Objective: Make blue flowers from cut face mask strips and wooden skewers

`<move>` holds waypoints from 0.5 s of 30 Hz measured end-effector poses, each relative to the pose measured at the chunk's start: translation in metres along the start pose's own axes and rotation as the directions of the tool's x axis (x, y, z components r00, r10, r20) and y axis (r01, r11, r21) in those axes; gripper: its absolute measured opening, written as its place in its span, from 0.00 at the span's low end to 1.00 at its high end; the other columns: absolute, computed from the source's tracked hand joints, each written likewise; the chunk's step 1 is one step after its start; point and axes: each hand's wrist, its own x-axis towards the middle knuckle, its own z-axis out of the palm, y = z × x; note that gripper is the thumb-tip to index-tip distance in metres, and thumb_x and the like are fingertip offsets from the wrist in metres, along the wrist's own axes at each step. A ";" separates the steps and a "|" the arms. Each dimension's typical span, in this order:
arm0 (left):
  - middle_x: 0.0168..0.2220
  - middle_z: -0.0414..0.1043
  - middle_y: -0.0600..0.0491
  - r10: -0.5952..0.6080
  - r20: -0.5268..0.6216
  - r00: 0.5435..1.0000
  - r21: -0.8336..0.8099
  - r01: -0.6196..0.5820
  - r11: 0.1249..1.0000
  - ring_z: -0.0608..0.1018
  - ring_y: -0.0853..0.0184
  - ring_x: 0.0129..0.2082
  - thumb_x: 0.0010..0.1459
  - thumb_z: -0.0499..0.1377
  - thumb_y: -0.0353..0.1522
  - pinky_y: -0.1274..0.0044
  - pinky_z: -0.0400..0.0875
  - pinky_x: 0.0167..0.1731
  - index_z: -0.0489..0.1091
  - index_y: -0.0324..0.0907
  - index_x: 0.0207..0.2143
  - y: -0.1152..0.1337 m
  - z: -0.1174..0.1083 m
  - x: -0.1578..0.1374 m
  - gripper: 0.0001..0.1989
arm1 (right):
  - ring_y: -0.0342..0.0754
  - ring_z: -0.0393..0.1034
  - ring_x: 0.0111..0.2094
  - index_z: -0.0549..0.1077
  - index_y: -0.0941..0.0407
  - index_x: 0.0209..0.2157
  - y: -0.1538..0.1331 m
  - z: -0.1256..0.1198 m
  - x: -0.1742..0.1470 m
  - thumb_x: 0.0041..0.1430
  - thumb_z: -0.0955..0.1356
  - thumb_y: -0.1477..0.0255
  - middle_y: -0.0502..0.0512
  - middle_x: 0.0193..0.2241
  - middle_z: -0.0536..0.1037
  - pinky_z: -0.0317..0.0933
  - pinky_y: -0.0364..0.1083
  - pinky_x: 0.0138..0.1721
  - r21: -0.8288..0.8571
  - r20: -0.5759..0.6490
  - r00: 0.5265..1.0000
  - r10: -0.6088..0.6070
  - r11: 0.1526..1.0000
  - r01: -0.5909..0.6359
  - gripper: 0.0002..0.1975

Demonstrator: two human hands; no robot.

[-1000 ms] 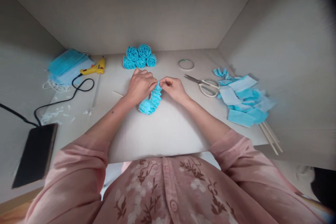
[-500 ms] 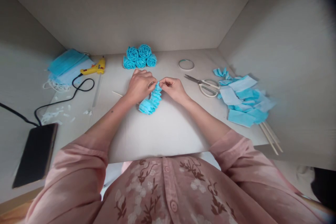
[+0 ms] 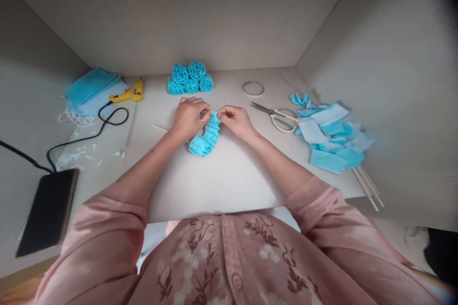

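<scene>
Blue ruffled strip (image 3: 213, 127) is pinched at its far end by the left hand (image 3: 189, 115) and the right hand (image 3: 236, 119); folds (image 3: 213, 135) are best kept small and even.

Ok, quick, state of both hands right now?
Left hand: closed, pinching the far end of the pleated blue strip.
Right hand: closed, pinching that same end from the other side.

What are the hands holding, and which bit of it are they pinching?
The left hand and right hand both pinch a pleated blue strip at its far end, away from the person's body.
</scene>
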 end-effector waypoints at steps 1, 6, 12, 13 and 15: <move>0.30 0.78 0.51 -0.047 -0.007 0.999 -0.040 0.047 0.998 0.77 0.61 0.35 0.56 0.57 0.29 0.68 0.66 0.42 0.77 0.42 0.29 -0.003 0.001 0.001 0.08 | 0.44 0.68 0.28 0.77 0.55 0.29 0.002 -0.001 0.001 0.53 0.69 0.63 0.49 0.25 0.78 0.62 0.44 0.35 0.010 -0.005 1.000 0.007 1.000 -0.006 0.10; 0.27 0.76 0.54 -0.326 -0.026 0.945 -0.273 0.306 0.912 0.73 0.68 0.28 0.53 0.56 0.31 0.76 0.66 0.31 0.76 0.40 0.30 -0.023 -0.004 0.007 0.08 | 0.44 0.68 0.28 0.76 0.56 0.29 0.018 -0.008 0.008 0.52 0.69 0.63 0.48 0.25 0.76 0.63 0.45 0.38 0.061 -0.020 0.998 0.054 0.997 -0.052 0.10; 0.27 0.73 0.55 -0.532 -0.048 0.846 -0.232 0.508 0.829 0.70 0.69 0.27 0.54 0.57 0.32 0.78 0.62 0.29 0.76 0.41 0.31 -0.051 -0.056 -0.004 0.07 | 0.45 0.69 0.31 0.77 0.55 0.30 0.028 -0.011 0.011 0.51 0.69 0.64 0.48 0.26 0.78 0.62 0.44 0.39 0.070 -0.047 0.996 0.079 0.995 -0.076 0.10; 0.27 0.73 0.55 -0.548 -0.053 0.835 -0.182 0.532 0.827 0.71 0.68 0.28 0.54 0.58 0.32 0.78 0.62 0.30 0.76 0.41 0.32 -0.059 -0.069 -0.011 0.08 | 0.45 0.70 0.31 0.77 0.55 0.30 0.029 -0.011 0.011 0.52 0.69 0.64 0.48 0.26 0.78 0.62 0.44 0.39 0.072 -0.045 0.996 0.077 0.995 -0.074 0.10; 0.29 0.74 0.55 -0.547 -0.093 0.832 -0.016 0.548 0.836 0.71 0.68 0.31 0.55 0.58 0.32 0.78 0.61 0.33 0.77 0.40 0.35 -0.076 -0.095 -0.029 0.09 | 0.45 0.70 0.31 0.78 0.55 0.30 0.030 -0.010 0.012 0.51 0.69 0.63 0.48 0.27 0.79 0.62 0.45 0.39 0.073 -0.038 0.997 0.072 0.995 -0.069 0.10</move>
